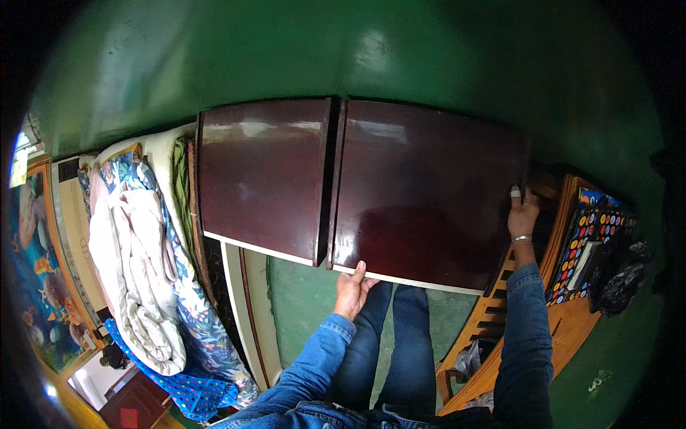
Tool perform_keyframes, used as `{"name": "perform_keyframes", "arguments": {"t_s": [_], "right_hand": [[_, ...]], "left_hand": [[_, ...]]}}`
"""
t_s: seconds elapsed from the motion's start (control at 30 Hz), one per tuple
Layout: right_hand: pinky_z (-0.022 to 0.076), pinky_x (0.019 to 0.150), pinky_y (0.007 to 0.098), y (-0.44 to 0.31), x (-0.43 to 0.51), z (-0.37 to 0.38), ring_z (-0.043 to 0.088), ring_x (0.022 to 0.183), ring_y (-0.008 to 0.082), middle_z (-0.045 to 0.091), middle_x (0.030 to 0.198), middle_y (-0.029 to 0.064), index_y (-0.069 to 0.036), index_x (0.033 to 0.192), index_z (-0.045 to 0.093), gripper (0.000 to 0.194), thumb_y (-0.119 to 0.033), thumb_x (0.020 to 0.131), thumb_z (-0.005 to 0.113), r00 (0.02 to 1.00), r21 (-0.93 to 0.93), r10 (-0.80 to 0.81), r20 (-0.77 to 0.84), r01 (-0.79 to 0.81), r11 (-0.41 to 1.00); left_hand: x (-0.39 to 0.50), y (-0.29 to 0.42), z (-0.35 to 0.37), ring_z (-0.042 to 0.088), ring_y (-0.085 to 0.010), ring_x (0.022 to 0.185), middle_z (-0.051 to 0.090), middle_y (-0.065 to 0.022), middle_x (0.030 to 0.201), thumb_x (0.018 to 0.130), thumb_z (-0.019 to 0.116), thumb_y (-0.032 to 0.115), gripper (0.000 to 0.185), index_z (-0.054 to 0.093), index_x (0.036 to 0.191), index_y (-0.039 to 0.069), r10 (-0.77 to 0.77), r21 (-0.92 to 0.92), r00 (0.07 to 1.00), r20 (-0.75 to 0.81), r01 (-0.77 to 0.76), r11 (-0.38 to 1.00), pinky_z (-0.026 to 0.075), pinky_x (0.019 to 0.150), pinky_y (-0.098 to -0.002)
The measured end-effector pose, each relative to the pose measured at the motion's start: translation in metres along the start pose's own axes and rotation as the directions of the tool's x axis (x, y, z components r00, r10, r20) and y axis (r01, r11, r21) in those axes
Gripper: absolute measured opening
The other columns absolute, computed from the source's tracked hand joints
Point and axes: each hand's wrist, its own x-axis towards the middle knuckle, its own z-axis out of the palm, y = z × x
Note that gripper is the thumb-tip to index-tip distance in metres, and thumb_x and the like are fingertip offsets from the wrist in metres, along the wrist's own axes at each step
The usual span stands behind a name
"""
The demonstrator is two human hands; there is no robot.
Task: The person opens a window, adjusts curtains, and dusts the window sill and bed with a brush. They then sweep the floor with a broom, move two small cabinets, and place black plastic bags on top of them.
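Two dark reddish-brown furniture tops with a glossy finish stand side by side along a green wall, a narrow dark gap between them. My left hand grips the pale front edge of the right top, thumb on the upper face and fingers beneath. At the right side edge of that same top, my right hand holds on, with a white wrap on one digit and a silver-coloured bangle at the wrist. Some of its fingers are hidden. The left top is untouched by either hand.
At left is a bed with a crumpled white quilt, floral bedding and a blue dotted cloth. On the right, a slatted wooden frame stands close to my arm, beside a dotted box or bag and a black plastic bag.
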Motion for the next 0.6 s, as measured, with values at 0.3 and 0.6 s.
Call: {"name": "perform_keyframes", "arguments": {"t_s": [0.3,0.6], "right_hand": [[0.0481,0.061,0.0405,0.020,0.006,0.004,0.058,0.063,0.0302,0.061,0.078,0.0206,0.005,0.125,0.045,0.059,-0.043,0.091,0.046,0.999,-0.078,-0.039,-0.027,0.037,0.996],[0.0473,0.078,0.0429,0.012,0.009,-0.003,0.059,0.085,0.0358,0.059,0.100,0.0275,0.006,0.128,0.041,0.056,-0.037,0.094,0.042,0.999,-0.207,0.020,0.033,-0.013,0.978]], "left_hand": [[-0.002,-0.002,-0.004,0.047,-0.0306,0.117,0.044,-0.0150,0.131,0.092,0.048,0.034,0.051,0.036,0.129,0.000,-0.094,-0.134,0.981,0.172,0.118,0.984,0.038,0.098,-0.0499],[-0.004,0.011,-0.011,0.026,-0.0367,0.131,0.027,-0.0166,0.143,0.079,0.038,0.071,0.091,0.022,0.140,0.005,-0.118,-0.504,0.977,0.175,0.192,0.842,0.017,0.104,-0.0607]]}}
